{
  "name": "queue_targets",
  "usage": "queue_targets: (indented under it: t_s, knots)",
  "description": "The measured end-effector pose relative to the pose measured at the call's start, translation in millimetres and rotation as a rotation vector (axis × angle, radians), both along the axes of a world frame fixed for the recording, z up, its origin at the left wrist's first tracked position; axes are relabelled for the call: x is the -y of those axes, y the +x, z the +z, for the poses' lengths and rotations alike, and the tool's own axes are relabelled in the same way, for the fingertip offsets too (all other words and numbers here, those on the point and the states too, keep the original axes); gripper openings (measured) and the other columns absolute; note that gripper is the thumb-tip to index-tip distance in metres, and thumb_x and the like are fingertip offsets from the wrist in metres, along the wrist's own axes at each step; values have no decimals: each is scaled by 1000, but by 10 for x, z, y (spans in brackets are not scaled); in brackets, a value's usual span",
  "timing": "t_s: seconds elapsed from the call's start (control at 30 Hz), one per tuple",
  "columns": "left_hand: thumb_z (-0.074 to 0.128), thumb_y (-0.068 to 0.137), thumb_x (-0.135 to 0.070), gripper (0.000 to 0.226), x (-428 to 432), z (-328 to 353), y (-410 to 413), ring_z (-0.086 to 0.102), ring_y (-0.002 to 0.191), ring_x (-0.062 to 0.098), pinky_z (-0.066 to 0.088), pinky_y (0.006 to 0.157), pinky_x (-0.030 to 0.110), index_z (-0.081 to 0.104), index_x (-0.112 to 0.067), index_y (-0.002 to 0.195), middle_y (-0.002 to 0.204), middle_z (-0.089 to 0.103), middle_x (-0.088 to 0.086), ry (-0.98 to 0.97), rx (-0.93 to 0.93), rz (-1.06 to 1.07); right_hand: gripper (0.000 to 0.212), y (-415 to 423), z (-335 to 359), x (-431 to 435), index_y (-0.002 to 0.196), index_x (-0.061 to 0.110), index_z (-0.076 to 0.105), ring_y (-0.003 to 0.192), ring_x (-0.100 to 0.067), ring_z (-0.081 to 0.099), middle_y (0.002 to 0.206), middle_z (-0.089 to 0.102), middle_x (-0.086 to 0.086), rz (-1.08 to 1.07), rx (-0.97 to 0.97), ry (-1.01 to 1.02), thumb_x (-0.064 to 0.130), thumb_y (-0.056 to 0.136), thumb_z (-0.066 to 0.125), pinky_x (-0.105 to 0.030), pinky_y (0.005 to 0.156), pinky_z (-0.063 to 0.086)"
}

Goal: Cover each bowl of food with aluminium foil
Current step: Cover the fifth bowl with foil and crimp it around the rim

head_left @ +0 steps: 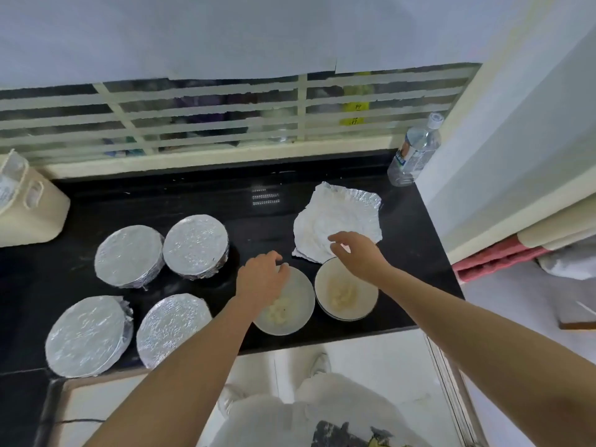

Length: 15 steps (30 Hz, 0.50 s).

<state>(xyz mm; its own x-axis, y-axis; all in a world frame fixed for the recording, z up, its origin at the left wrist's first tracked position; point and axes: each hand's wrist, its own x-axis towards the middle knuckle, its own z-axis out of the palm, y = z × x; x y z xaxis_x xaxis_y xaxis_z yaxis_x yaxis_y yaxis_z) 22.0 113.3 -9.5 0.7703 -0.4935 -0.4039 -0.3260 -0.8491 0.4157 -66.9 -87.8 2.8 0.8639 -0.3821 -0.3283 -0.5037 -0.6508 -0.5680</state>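
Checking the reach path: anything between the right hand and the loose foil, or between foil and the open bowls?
Nothing between right hand and foil sheet, which lies just behind the right bowl. The left hand sits over the left bowl's rim.

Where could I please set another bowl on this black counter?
The back strip of the black counter is bare, between the cream plastic container and the crumpled foil sheet, behind the four foil-covered bowls. Crowded: front right, with two open white bowls, the left hand and right hand.
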Motion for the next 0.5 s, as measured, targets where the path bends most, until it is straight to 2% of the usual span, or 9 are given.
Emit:
queue_targets:
  t_s: [0.13, 0.23, 0.33, 0.43, 0.5]
  knots:
    - [47, 101, -33, 32, -32, 6, -7, 58, 112, 21, 45, 93, 34, 59, -20, 128, 124, 62, 2, -6, -46, 42, 35, 292, -37, -114, 129, 26, 59, 130, -21, 43, 139, 50, -3, 298, -151, -14, 37, 99, 45, -38, 108, 33]
    - [48, 101, -29, 30, -92, 31, -25, 59, 110, 21, 43, 88, 31, 60, -19, 126, 121, 65, 2, -20, -62, 29, 36, 426, -77, -264, 122, 21, 64, 128, -24, 45, 134, 52, -7, 429, -250, -138, 35, 99, 41, -37, 105, 28]
    - [48, 100, -27, 31, -124, 56, -51, 58, 110, 22, 44, 88, 32, 59, -19, 128, 121, 64, 3, -28, -83, 26, 42, 464, -131, -340, 108, 8, 64, 117, -28, 49, 124, 52, -10, 471, -347, -280, 36, 100, 35, -40, 106, 28]
    - [48, 100, -29, 33, -147, 53, -83, 56, 113, 23, 43, 91, 32, 56, -19, 130, 125, 61, 4, -17, -94, 32, 47, 429, -199, -347, 119, 7, 59, 123, -29, 44, 132, 46, -11, 488, -455, -334, 41, 100, 33, -43, 112, 24]
    - [47, 100, -30, 34, -171, 55, -92, 56, 114, 23, 42, 91, 32, 55, -19, 132, 126, 60, 5, -6, -96, 36, 47, 405, -218, -337, 118, 7, 59, 121, -29, 45, 131, 46, -10, 490, -463, -336, 42, 100, 33, -43, 110, 26]
